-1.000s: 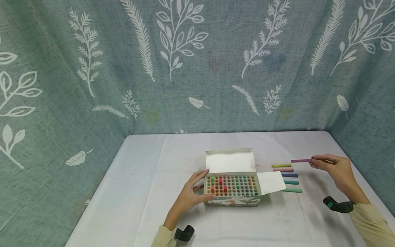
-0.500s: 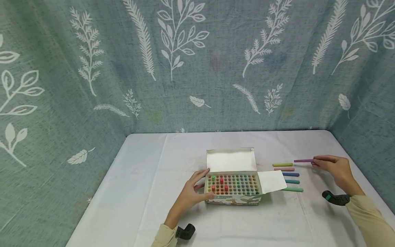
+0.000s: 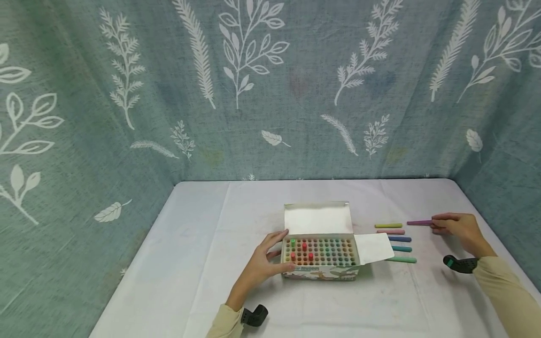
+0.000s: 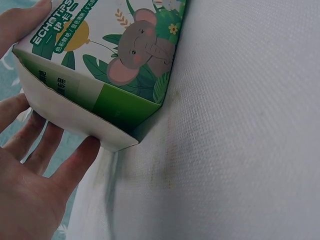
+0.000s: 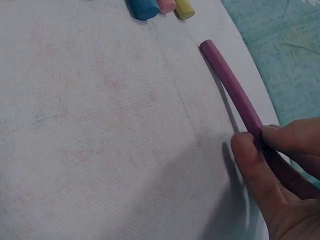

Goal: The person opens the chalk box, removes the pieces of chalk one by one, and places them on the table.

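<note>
Between the fingertips and thumb of my right hand (image 3: pixel 460 230) is a purple chalk stick (image 5: pixel 232 87), pinched near one end; its other end lies close over the white cloth in the right wrist view. My left hand (image 3: pixel 266 260) grips the left end of an open chalk box (image 3: pixel 321 273), thumb on the front side and fingers at the back left. In the left wrist view its fingertips touch a white end flap (image 4: pixel 75 117) of the box. Inside the box is a sheet of holes, where a green chalk (image 3: pixel 293 242) and several red chalks (image 3: pixel 304 246) stand upright.
Right of the box lie several chalks in a column: yellow (image 3: pixel 389 226), pink (image 3: pixel 390 232), blue (image 3: pixel 401 239), teal (image 3: pixel 401 249) and green (image 3: pixel 403 259). The box's right flap (image 3: pixel 374 249) overlaps some ends. A patterned curtain (image 3: pixel 270 94) surrounds the table (image 3: pixel 236 211).
My right hand has lowered the purple chalk slightly toward the table, just right of the yellow one. My left hand stays on the box; the head view has shifted a little.
</note>
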`<state>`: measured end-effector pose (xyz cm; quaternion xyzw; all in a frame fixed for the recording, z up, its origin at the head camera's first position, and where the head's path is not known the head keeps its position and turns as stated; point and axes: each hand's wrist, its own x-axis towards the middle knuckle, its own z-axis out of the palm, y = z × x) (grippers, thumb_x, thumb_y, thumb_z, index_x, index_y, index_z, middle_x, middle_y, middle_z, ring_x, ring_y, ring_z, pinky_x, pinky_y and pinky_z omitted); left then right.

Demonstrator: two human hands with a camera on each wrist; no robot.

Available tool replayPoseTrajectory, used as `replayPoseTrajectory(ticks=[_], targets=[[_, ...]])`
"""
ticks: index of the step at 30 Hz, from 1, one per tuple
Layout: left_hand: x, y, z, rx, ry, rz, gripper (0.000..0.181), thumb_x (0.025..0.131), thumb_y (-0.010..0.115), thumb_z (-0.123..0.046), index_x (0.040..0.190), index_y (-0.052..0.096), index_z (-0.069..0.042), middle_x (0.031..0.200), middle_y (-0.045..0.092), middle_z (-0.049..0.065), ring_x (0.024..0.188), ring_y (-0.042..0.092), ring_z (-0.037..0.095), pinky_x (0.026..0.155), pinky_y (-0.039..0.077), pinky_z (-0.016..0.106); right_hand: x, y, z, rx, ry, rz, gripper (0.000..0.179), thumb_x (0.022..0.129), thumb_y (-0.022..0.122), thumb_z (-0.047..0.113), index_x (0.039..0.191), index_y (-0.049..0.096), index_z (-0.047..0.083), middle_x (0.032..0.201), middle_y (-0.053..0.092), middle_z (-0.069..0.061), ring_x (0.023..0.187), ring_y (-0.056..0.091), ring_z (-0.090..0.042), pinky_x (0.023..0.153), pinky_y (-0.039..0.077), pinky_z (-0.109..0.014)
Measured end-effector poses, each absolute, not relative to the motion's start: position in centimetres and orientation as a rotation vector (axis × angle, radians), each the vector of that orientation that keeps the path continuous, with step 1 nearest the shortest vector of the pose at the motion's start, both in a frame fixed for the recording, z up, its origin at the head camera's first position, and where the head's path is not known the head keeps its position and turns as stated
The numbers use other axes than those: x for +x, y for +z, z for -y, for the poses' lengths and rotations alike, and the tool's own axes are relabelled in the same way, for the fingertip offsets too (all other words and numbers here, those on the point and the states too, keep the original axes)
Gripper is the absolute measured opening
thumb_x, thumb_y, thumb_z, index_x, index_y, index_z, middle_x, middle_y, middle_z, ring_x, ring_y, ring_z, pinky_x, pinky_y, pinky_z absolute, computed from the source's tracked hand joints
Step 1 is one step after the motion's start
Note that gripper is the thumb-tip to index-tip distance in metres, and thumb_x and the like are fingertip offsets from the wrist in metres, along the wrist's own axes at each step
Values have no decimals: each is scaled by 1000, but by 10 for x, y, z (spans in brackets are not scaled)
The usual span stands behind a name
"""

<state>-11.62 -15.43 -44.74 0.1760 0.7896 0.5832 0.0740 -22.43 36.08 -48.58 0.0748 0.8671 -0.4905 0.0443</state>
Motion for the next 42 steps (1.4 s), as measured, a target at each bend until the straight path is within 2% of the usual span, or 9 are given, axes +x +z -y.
replayPoseTrajectory(ticks=[6,12,22,25,30,32,38,42], targets=[[-117,-448,154,540,1759,-2355,82,78,79,-12,147,34,-10,147,31,12,135,32,29,107,36,49,-223,-480,-359,304,-1357,-2711,36,94,48,7,119,53,-19,98,64,-27,70,67,-17,51,53,-18],[-117,-449,154,539,1762,-2348,82,78,79,-13,147,34,-10,147,31,11,135,32,29,107,36,49,-219,-478,-356,311,-1297,-2767,34,93,51,8,114,56,-17,93,64,-23,69,61,-19,50,51,-20],[-117,-448,153,538,1757,-2358,83,78,79,-13,147,34,-10,147,32,11,134,33,27,107,36,48,-213,-474,-353,255,-1225,-2861,33,91,56,12,112,59,-13,99,59,-29,75,58,-26,50,52,-25],[-116,-448,153,535,1760,-2368,83,78,79,-13,147,34,-9,147,32,12,134,33,28,107,36,48,-216,-479,-355,197,-1210,-2906,32,92,58,14,112,60,-10,102,59,-29,75,60,-26,51,54,-26],[-117,-448,155,534,1759,-2365,83,78,79,-12,147,34,-9,147,32,12,135,32,28,107,35,49,-238,-519,-378,41,-1160,-3027,33,94,60,28,110,64,0,103,61,-23,77,62,-25,54,56,-27],[-117,-448,155,527,1762,-2360,83,78,79,-13,147,34,-10,147,32,12,135,32,28,107,35,49,-238,-518,-375,10,-1152,-3054,33,93,61,31,109,65,2,102,63,-20,76,62,-23,51,55,-27],[-117,-450,155,524,1756,-2351,83,78,79,-14,148,34,-10,147,31,11,135,31,28,107,36,47,-202,-442,-322,-160,-1169,-3035,28,90,65,16,107,65,-6,102,63,-25,74,61,-26,52,56,-33],[-117,-450,155,525,1743,-2365,82,78,79,-15,148,34,-12,147,31,10,135,31,27,106,37,47,-193,-416,-303,-287,-1127,-3074,24,91,65,16,104,67,-4,101,65,-23,74,60,-22,52,52,-26]])
